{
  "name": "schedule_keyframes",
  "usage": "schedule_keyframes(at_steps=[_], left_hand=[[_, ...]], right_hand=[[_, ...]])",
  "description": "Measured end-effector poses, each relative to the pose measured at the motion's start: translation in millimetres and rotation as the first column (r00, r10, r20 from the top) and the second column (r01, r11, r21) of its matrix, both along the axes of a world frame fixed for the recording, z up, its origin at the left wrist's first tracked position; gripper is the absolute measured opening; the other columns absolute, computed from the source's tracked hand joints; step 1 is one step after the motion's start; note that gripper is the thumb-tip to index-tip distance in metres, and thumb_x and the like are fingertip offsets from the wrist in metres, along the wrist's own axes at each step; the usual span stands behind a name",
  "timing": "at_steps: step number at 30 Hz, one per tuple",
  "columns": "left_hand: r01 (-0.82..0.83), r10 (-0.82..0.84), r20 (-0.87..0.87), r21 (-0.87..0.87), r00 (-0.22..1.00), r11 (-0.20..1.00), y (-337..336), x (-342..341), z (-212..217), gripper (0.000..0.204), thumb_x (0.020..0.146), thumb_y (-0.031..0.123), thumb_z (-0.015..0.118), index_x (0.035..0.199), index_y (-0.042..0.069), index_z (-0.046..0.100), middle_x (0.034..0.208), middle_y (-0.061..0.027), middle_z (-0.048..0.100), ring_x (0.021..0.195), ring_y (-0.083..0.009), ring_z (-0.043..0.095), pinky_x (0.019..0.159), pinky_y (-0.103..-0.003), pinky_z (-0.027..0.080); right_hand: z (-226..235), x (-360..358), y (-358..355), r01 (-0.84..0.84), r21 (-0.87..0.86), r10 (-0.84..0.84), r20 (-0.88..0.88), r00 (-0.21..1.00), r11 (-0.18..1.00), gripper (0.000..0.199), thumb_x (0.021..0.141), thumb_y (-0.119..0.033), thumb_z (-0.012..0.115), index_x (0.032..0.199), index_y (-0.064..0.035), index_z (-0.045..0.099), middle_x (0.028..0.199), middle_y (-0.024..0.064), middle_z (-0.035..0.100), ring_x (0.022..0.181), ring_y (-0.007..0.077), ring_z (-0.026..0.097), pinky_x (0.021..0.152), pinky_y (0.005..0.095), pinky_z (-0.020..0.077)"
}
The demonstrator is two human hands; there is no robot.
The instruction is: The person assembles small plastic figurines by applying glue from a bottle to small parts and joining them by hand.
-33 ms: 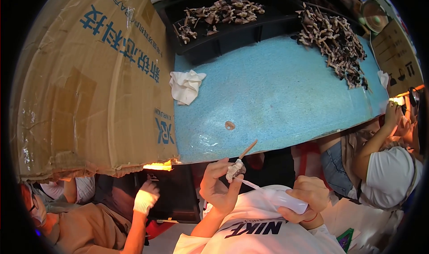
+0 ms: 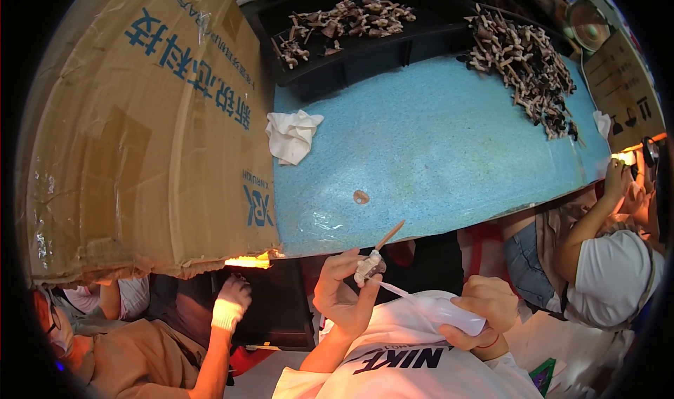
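Pinched between thumb and fingertips, a small pale figurine-like part (image 2: 369, 265) sits in the left hand (image 2: 344, 293), which is raised palm-inward in front of the chest, just below the near edge of the blue table (image 2: 449, 153). A thin brown stick (image 2: 390, 235) rises from the part, its long axis slanting toward about one o'clock, tip over the table edge. The right hand (image 2: 484, 308) is closed around a smooth white plastic tool (image 2: 449, 315) with a rounded body; its slim pointed nozzle runs toward ten o'clock and meets the part. Both forearms come up from the lower edge, bent at the wrists, the right wrist wearing a thin red band. On the speckled, foam-like tabletop lie a crumpled white cloth (image 2: 291, 135) at eleven o'clock and a small round tan piece (image 2: 361, 197) near the middle. Heaps of knobbly brown and tan parts (image 2: 523, 65) sprawl at one o'clock, more of them in a black tray (image 2: 351, 48) at twelve. A large, worn cardboard box (image 2: 140, 132) with blue print fills the left. Below it a co-worker's white-gloved hand (image 2: 230, 302) reaches up; another person in a white shirt (image 2: 611, 272) sits at three o'clock.
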State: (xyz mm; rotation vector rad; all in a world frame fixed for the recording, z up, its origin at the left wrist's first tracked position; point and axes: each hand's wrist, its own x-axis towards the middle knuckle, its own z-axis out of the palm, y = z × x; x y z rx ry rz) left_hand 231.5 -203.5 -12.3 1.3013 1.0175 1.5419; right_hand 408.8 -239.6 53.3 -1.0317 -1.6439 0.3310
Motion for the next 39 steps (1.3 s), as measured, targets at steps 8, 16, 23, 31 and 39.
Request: schedule_keyframes(at_steps=[8, 16, 23, 31, 39], left_hand=[[0.002, -0.002, 0.03, -0.015, 1.0, 1.0, 0, 1, 2, 0.032, 0.068, -0.008, 0.067, 0.097, 0.0, 0.056, 0.088, -0.0138, 0.064, 0.085, -0.0206, 0.06, 0.092, -0.044, 0.041], [-0.012, 0.013, 0.074, -0.011, 0.997, 1.0, 0, 1, 0, 0.03, 0.068, -0.007, 0.067, 0.096, -0.001, 0.056, 0.09, -0.0143, 0.062, 0.087, -0.0217, 0.058, 0.091, -0.041, 0.042], [-0.001, 0.003, 0.084, -0.025, 0.996, 1.0, 1, 3, 2, 0.027, 0.07, -0.008, 0.066, 0.095, -0.003, 0.056, 0.097, -0.0157, 0.058, 0.085, -0.0195, 0.058, 0.082, -0.033, 0.046], [0.048, -0.022, 0.22, -0.111, 0.975, 0.993, 7, 0, 6, 0.019, 0.077, -0.003, 0.062, 0.094, -0.003, 0.055, 0.091, -0.0107, 0.057, 0.081, -0.0179, 0.059, 0.071, -0.031, 0.051], [-0.004, 0.014, 0.094, -0.109, 0.996, 0.994, 10, -5, 13, 0.014, 0.075, -0.007, 0.06, 0.088, -0.003, 0.054, 0.087, -0.0081, 0.056, 0.079, -0.015, 0.057, 0.073, -0.029, 0.05]], right_hand=[[1, 5, 2, -0.057, -0.01, 0.057, -0.02, 0.998, 0.998, 0.032, 0.06, -0.015, 0.079, 0.079, 0.0005, 0.059, 0.053, 0.0055, 0.049, 0.039, 0.0162, 0.044, 0.035, 0.024, 0.032], [-2, 7, -1, 0.013, -0.014, -0.013, 0.016, 1.0, 1.0, 0.032, 0.059, -0.014, 0.079, 0.078, 0.0011, 0.059, 0.054, 0.0064, 0.049, 0.04, 0.0168, 0.044, 0.036, 0.0237, 0.0312], [-23, 3, -3, 0.149, -0.126, -0.195, -0.558, 0.807, 0.981, 0.036, 0.073, -0.025, 0.073, 0.085, 0.0013, 0.051, 0.062, 0.0098, 0.053, 0.052, 0.0159, 0.049, 0.048, 0.0258, 0.0381], [-35, 25, 41, -0.193, -0.344, -0.118, -0.707, 0.698, 0.919, 0.029, 0.072, -0.008, 0.062, 0.098, 0.0016, 0.052, 0.098, 0.011, 0.058, 0.083, 0.0174, 0.057, 0.078, 0.029, 0.0436], [-53, 41, 95, -0.004, -0.402, -0.206, -0.48, 0.853, 0.916, 0.024, 0.076, 0.002, 0.063, 0.098, 0.0029, 0.053, 0.095, 0.0088, 0.058, 0.089, 0.0135, 0.056, 0.08, 0.0265, 0.0448]])
